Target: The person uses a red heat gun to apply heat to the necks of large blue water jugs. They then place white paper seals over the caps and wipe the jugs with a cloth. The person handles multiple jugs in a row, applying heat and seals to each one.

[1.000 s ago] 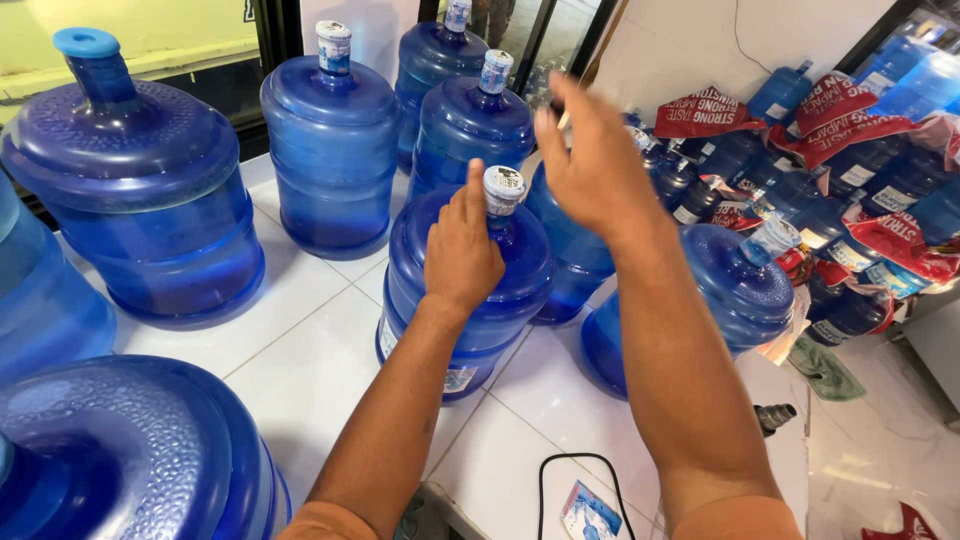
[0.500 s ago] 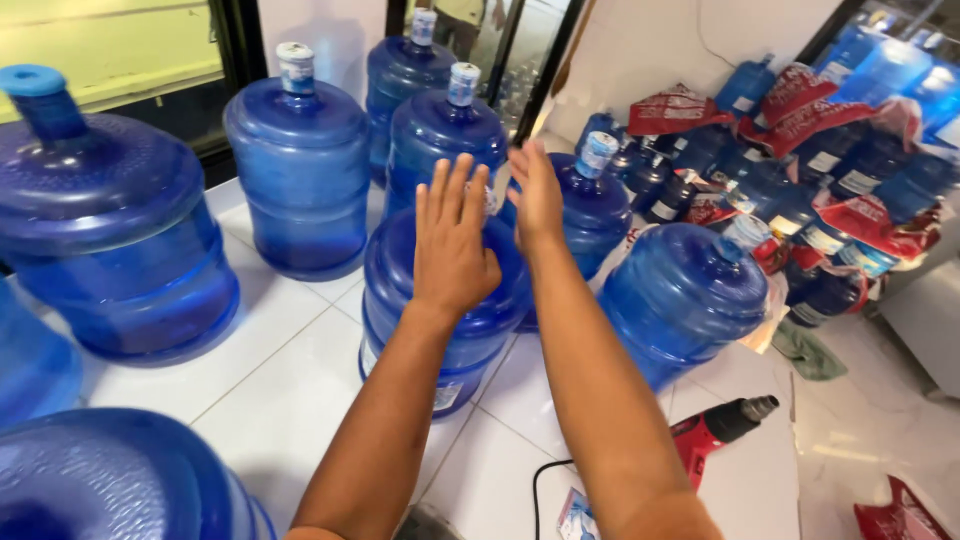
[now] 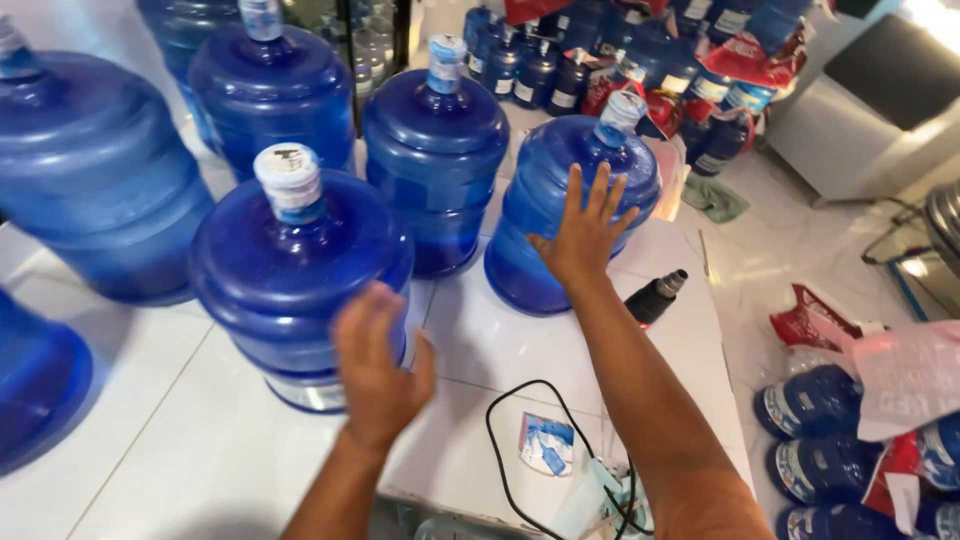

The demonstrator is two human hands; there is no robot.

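Right hand (image 3: 583, 232) lies flat, fingers spread, on the tilted jug (image 3: 570, 210). Left hand (image 3: 375, 365), open, touches the upright jug (image 3: 300, 275) near the table's (image 3: 500, 350) front edge.

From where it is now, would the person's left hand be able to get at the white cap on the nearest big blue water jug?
Probably yes. The left hand is at the side of the big blue plastic jug, and the white cap stands uncovered above it, with nothing between them.

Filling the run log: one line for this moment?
left hand: open beside near blue jug | right hand: flat on tilted jug | white tiled counter
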